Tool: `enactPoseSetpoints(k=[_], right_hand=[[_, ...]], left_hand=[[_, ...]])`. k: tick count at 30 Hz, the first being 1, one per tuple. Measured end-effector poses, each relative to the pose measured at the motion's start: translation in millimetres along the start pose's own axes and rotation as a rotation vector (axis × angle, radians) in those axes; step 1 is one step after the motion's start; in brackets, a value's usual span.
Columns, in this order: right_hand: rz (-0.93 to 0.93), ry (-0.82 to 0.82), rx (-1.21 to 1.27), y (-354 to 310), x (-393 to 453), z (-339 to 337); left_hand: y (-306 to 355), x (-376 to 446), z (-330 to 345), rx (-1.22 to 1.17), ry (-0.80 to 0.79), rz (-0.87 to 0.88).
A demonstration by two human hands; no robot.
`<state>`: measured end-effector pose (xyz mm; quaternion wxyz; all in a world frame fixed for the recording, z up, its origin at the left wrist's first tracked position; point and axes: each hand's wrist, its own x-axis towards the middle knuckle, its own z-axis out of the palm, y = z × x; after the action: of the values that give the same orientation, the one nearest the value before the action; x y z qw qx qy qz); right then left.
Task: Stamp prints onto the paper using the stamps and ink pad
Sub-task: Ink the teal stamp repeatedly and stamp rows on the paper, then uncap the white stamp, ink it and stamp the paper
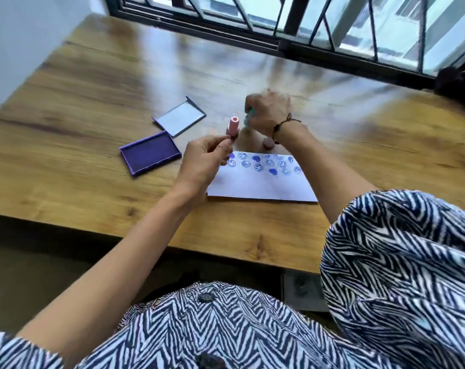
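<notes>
A white paper [260, 185] lies on the wooden table [92, 107], with two rows of blue smiley and heart prints along its far edge. My left hand [204, 158] holds a pink stamp [232, 126] upright by its base, just left of the paper's far corner. My right hand [270, 113] is closed around a teal stamp [248, 119] beyond the paper; most of that stamp is hidden by the fingers. A purple ink pad [150, 154] lies open to the left. Another pinkish stamp [268, 143] rests on the table under my right wrist.
The ink pad's lid [182, 119] lies inside-up just beyond the pad. A dark metal window frame [279, 43] runs along the table's far edge. The near table edge [172, 243] is close to my body.
</notes>
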<state>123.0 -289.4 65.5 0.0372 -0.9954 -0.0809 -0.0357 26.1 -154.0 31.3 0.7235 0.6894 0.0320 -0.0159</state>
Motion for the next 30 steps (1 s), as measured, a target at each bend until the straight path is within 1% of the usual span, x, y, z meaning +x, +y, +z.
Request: enactPoseSetpoints(k=[3, 6, 8, 9, 12, 13, 15, 16, 17, 20, 21, 22, 26, 28, 30], right_hand=[[-0.018, -0.031, -0.048, -1, 2, 6], [0.027, -0.091, 0.102, 8, 0, -1], [0.097, -0.090, 0.192, 21, -3, -11], [0.114, -0.102, 0.194, 26, -6, -14], [0.127, -0.224, 0.141, 27, -24, -13], [0.120, -0.235, 0.129, 25, -29, -9], [0.111, -0.172, 0.159, 19, -38, -6], [0.116, -0.124, 0.229, 15, -42, -7], [0.127, -0.100, 0.362, 11, -45, -8], [0.134, -0.176, 0.971, -16, -60, -18], [0.110, -0.198, 1.087, -25, -63, -19], [0.084, -0.211, 1.140, -34, -64, -19], [0.036, -0.260, 1.221, -67, -59, -16], [0.015, -0.290, 1.232, -83, -57, -14], [-0.030, -0.329, 1.222, -99, -55, -9]], left_hand=[[2, -3, 2, -0.023, -0.021, -0.013], [2, -5, 3, -0.024, -0.019, -0.024], [2, -6, 1, -0.044, -0.008, -0.043], [1, -6, -1, -0.056, 0.002, -0.051], [-2, -8, -3, -0.061, 0.013, -0.073], [-3, -9, -3, -0.061, 0.009, -0.084], [-5, -11, -3, -0.062, -0.003, -0.100], [-4, -12, -4, -0.064, -0.003, -0.098], [-4, -12, -5, -0.066, 0.003, -0.092], [-1, -12, -16, -0.073, 0.033, -0.079], [1, -12, -21, -0.074, 0.041, -0.073], [3, -13, -25, -0.078, 0.049, -0.063], [8, -21, -52, -0.135, 0.120, -0.007], [9, -25, -65, -0.147, 0.159, 0.007], [9, -31, -79, -0.140, 0.232, 0.004]])
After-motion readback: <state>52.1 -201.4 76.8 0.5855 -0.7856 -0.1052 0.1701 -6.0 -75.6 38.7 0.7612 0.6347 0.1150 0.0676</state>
